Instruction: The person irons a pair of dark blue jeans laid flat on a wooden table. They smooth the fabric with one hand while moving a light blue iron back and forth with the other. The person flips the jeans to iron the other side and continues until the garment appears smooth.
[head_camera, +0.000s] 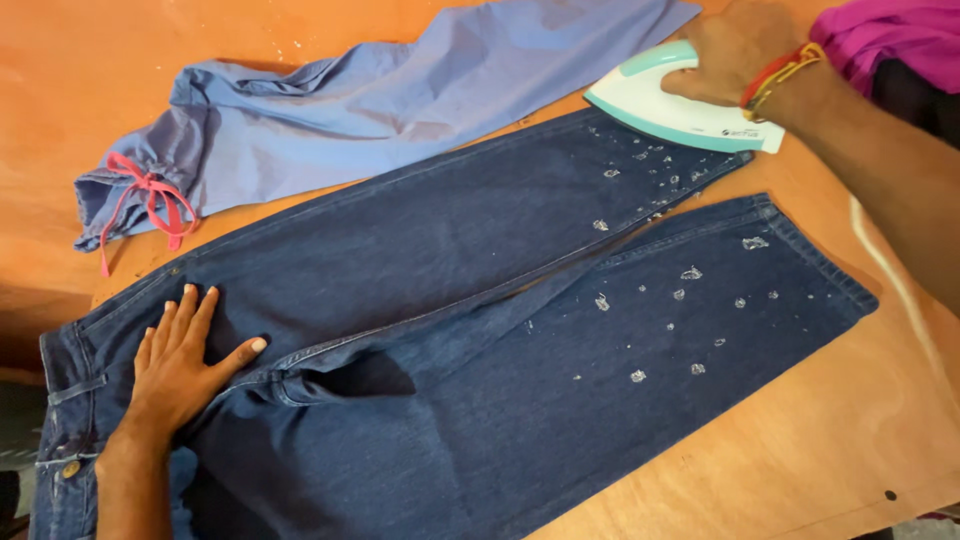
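jeans (480, 330) waistband cut off, iron (680, 105) handle hidden by right hand (735, 50)

- Orange-brown wooden surface (830, 440) carries everything.
- Dark blue jeans (450, 350) lie flat across its centre, legs toward 2 o'clock.
- Light blue garment (400, 100) with pink drawstring (150, 200) lies crumpled at 11 o'clock.
- Magenta cloth (890, 35) at 1 o'clock.

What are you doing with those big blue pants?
A person is ironing dark blue jeans laid flat on an orange-brown table. The right hand has its grip on a white and teal iron, which sits on the hem end of one leg. The left hand is pressed flat on the jeans near the waist. Small water droplets dot the lower legs. A light blue garment with a pink drawstring lies beside the jeans.
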